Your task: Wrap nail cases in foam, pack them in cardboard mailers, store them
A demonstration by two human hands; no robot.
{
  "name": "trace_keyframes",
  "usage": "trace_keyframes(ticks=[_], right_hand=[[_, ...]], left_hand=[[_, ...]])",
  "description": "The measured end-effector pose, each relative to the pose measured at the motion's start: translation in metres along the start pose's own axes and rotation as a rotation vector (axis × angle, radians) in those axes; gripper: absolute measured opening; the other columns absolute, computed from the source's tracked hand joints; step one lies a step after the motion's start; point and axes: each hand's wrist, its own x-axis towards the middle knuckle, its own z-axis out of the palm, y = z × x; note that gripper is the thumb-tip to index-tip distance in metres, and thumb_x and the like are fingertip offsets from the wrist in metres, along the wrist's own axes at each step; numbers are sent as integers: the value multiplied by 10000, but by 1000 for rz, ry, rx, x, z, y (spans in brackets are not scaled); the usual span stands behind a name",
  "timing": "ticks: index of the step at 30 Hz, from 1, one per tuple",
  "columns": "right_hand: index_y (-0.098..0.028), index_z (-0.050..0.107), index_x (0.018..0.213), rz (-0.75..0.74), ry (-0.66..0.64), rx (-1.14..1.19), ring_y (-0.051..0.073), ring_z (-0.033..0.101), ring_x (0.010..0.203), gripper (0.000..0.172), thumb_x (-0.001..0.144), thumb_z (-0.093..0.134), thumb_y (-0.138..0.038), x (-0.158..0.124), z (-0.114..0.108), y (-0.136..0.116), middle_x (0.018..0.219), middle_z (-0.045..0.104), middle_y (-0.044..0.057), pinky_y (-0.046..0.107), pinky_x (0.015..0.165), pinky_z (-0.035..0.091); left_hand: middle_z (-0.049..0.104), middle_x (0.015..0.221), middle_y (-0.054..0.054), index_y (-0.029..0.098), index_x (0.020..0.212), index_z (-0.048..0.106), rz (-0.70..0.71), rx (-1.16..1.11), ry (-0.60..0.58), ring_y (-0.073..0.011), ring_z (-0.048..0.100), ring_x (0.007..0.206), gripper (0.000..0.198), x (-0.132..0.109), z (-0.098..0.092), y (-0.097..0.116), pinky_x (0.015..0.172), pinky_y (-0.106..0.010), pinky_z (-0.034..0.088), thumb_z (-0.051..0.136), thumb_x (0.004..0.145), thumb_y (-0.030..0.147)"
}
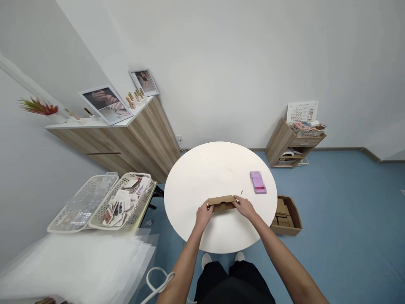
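Kraft cardboard box (222, 202) sits between your hands, a flat, narrow carton of matte brown board with crisp folded edges and a darker fold or slot along the side facing you. It is over the near part of the round white desk (190, 185), close to the edge in front of you; whether it rests on the top or is slightly lifted, you cannot tell from this view. Your left hand (204, 213) is grasping its left end and your right hand (245, 207) is grasping its right end, fingers closed around the board, neither one released. Just beyond your right hand, a tiny dark sliver (241, 193) lies on the smooth desk surface, and farther right lies a rectangular pink packet (258, 182), its print too blurred to read. Just past the desk's right edge, on the blue floor (341, 219), an open cardboard carton (294, 215) holds a stack of smaller kraft boxes (281, 217). Off to your left, one white perforated plastic basket (82, 202) holds clear packets, and a second basket (134, 202) beside it holds printed cards. Behind them, a wood-grain cabinet (110, 147) carries framed photographs of hands (104, 104).
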Motion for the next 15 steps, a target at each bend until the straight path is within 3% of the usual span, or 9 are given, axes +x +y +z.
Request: trace_keyframes(ticks=[3,9,15], right_hand=[[-258,628,1138,-3,-46,-5,212,617,969,327,944,391,-372,11,-12,-7,996,698,52,251,720,383],[-209,604,718,-42,-201,62,154,603,711,329,934,395,-344,35,-26,-11,708,642,9,229,640,378],[-187,545,606,-8,-325,226,122,589,631,355,895,469,-377,61,-32,-7,599,600,1,216,619,422]], left_hand=[[718,1014,-99,197,1224,534,-59,66,-7,-240,652,997,324,6,-8,3,816,-312,445,429,941,317],[708,962,-82,221,1000,596,-69,37,-57,-228,665,924,227,30,-17,2,780,-308,460,398,949,319],[708,996,-65,196,880,617,-90,-73,-110,-177,684,840,228,57,-22,0,693,-244,508,497,902,389]])
